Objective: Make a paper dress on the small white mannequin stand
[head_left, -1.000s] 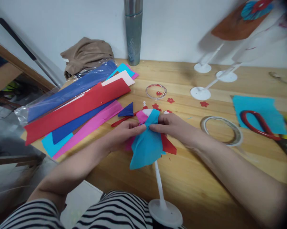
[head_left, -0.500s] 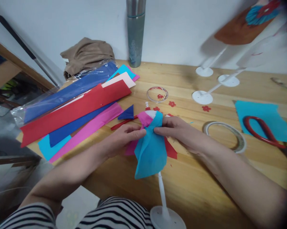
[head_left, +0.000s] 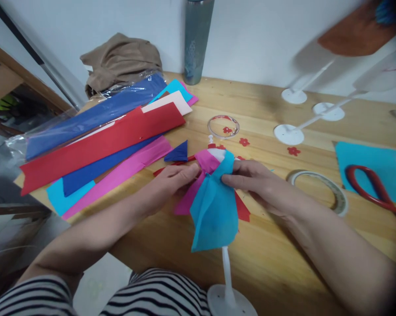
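Light-blue crepe paper and pink crepe paper cross over the front of a small white form, whose white stand rises from a round base near me. The blue piece flares downward like a skirt, and a red piece sticks out behind it on the right. My left hand is closed at the pink paper's left edge, its fingertips partly hidden. On the right, my right hand pinches the blue paper's upper edge between thumb and fingers.
Long crepe paper strips lie piled at left, near a brown cloth and a bottle. Red paper flowers, a clear ring, a tape roll, red-handled scissors and white stands are also on the table.
My left hand has shifted from the crossing of the papers towards the pink paper's left edge, exposing more pink. My right hand stays on the blue paper. The view has shifted slightly.
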Tool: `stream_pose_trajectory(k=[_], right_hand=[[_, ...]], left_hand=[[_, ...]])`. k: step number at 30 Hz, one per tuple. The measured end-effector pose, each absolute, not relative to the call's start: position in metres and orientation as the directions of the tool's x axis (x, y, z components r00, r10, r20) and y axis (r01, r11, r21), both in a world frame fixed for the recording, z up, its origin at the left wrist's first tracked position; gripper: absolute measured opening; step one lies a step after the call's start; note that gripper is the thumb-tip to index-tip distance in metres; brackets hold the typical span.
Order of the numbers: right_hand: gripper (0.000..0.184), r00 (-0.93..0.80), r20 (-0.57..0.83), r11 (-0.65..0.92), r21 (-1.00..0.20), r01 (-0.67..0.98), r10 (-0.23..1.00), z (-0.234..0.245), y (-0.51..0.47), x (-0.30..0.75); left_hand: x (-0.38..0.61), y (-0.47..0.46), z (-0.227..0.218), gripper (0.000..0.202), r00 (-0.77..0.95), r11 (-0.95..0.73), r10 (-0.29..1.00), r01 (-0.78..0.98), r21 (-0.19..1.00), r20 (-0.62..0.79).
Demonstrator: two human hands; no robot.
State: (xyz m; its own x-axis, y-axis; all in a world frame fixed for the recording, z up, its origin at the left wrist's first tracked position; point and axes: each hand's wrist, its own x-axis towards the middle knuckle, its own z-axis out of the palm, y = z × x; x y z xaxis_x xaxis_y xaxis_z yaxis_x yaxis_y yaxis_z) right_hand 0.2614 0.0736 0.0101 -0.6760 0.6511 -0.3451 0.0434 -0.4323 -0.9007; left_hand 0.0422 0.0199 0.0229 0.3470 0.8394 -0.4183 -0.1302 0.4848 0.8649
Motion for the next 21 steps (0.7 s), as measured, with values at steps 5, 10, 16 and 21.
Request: stream_pose_trajectory(k=[5, 10, 16, 21], right_hand=[[0.02, -0.659, -0.343, -0.443, -0.897, 0.018, 0.669, 0.009, 0.076, 0.264], [0.029, -0.595, -0.312, -0.408, -0.912, -0.029, 0.741, 0.008, 0.079, 0.266], [0.028, -0.623, -0.326, -0.413, -0.911, 0.005, 0.711, 0.01, 0.071, 0.259], [0.035, -0.569, -0.334, -0.33, -0.937, 0.115, 0.751, 0.015, 0.066, 0.254]], left_hand=[[0.042, 0.023, 0.018, 0.066, 0.32, 0.534, 0.827, -0.189, 0.824, -0.462], [0.043, 0.019, 0.022, 0.06, 0.282, 0.514, 0.848, -0.232, 0.826, -0.448], [0.042, 0.02, 0.028, 0.035, 0.085, 0.355, 0.934, -0.132, 0.925, -0.346], [0.042, 0.021, 0.031, 0.03, 0.025, 0.285, 0.957, 0.094, 0.954, -0.288]])
